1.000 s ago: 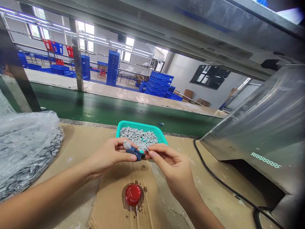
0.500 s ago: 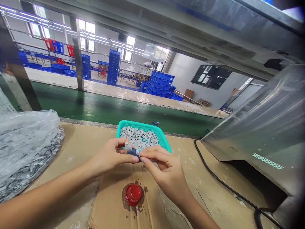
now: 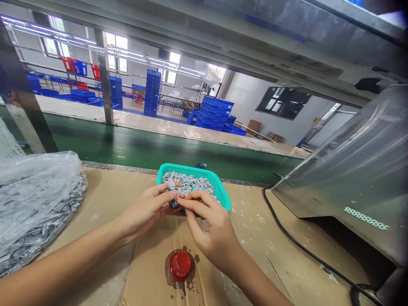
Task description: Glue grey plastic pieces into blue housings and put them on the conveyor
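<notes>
Your left hand (image 3: 146, 211) and right hand (image 3: 213, 225) both clamp a small blue-and-grey plastic part (image 3: 174, 205) at twelve o'clock, above a teal basket (image 3: 191, 168) of grey pieces (image 3: 188, 183) (perhaps so drops land inside).

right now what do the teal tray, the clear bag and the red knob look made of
The teal tray looks like moulded plastic, with a slight gloss and a perforated, mesh-like wall. The clear bag looks like thin polythene, with shiny creases and grey parts showing through. The red knob looks like glossy plastic, going by its smooth highlight, though painted metal can't be ruled out.
</notes>
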The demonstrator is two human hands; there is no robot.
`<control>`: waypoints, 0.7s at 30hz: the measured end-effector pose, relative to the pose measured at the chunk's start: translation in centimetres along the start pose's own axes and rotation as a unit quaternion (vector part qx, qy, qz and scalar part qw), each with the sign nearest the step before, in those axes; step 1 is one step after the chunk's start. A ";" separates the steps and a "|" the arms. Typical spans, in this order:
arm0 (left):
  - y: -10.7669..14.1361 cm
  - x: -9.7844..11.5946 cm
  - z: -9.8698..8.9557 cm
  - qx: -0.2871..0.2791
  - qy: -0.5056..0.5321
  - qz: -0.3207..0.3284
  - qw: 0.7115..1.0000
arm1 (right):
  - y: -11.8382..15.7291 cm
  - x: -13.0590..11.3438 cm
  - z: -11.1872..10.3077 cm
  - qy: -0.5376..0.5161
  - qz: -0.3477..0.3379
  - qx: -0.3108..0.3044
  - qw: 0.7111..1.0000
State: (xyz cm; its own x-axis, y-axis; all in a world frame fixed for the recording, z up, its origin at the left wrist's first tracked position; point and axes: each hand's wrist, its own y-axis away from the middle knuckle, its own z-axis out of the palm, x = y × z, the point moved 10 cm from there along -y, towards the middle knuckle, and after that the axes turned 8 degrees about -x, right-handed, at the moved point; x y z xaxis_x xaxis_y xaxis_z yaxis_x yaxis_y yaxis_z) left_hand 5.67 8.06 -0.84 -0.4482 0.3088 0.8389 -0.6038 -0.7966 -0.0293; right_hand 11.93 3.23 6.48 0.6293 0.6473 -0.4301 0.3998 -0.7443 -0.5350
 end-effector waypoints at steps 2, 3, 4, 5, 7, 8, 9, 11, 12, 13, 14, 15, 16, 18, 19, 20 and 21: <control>0.0 -0.2 -0.2 0.003 -0.002 -0.006 1.000 | 0.1 -0.2 0.3 0.011 -0.014 -0.003 1.000; -0.1 -0.3 -0.4 0.008 0.000 -0.009 1.000 | 0.1 -0.3 0.5 0.018 -0.018 -0.007 1.000; -0.1 -0.3 -0.6 0.012 0.007 -0.012 1.000 | 0.1 -0.4 0.6 0.024 -0.022 -0.009 0.999; -0.2 -0.4 -0.7 0.015 0.018 -0.015 1.000 | 0.1 -0.6 0.6 0.027 -0.027 -0.010 0.999; -0.3 -0.4 -1.0 0.019 0.047 -0.021 0.998 | 0.1 -0.6 0.3 0.025 -0.028 -0.004 0.999; -0.3 -0.3 -1.1 0.021 0.061 -0.025 0.998 | 0.0 -0.4 -0.1 0.024 -0.022 0.005 0.999; -0.3 -0.3 -1.1 0.021 0.072 -0.030 0.997 | -0.2 0.1 -0.5 0.026 -0.009 0.016 0.999; -0.3 -0.2 -1.2 0.023 0.090 -0.040 0.995 | -0.5 1.7 -1.4 0.035 0.031 0.037 0.998; -0.3 -0.2 -1.3 0.024 0.097 -0.042 0.994 | -0.7 2.9 -1.7 0.039 0.056 0.044 0.997; -0.3 -0.2 -1.4 0.027 0.103 -0.042 0.993 | -0.9 4.3 -1.9 0.044 0.085 0.044 0.994; -0.4 -0.1 -1.6 0.032 0.108 -0.039 0.993 | -1.1 5.9 -1.9 0.047 0.114 0.039 0.992; -0.5 0.0 -1.8 0.035 0.112 -0.035 0.992 | -1.3 7.5 -1.7 0.053 0.145 0.030 0.988; -0.6 0.1 -2.0 0.038 0.115 -0.029 0.992 | -1.6 9.0 -1.4 0.064 0.172 0.011 0.983; -0.9 0.7 -2.5 0.037 0.114 -0.008 0.993 | -2.2 11.2 -0.8 0.079 0.189 -0.017 0.979; -1.0 1.1 -2.8 0.036 0.109 0.005 0.993 | -2.6 12.0 -0.5 0.086 0.188 -0.032 0.978; -1.1 1.7 -3.1 0.035 0.103 0.020 0.994 | -2.9 12.5 -0.2 0.092 0.183 -0.045 0.978; -1.2 2.2 -3.5 0.036 0.095 0.035 0.994 | -3.1 12.8 0.2 0.098 0.178 -0.060 0.977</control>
State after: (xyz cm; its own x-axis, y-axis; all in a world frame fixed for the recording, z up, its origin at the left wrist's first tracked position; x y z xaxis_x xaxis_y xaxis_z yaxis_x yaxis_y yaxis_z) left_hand 3.08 11.54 -0.84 -0.6072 0.3383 0.7189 -0.5209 -0.8527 -0.0387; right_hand 18.64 13.87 2.49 0.8536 0.3094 -0.4192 0.2007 -0.9378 -0.2834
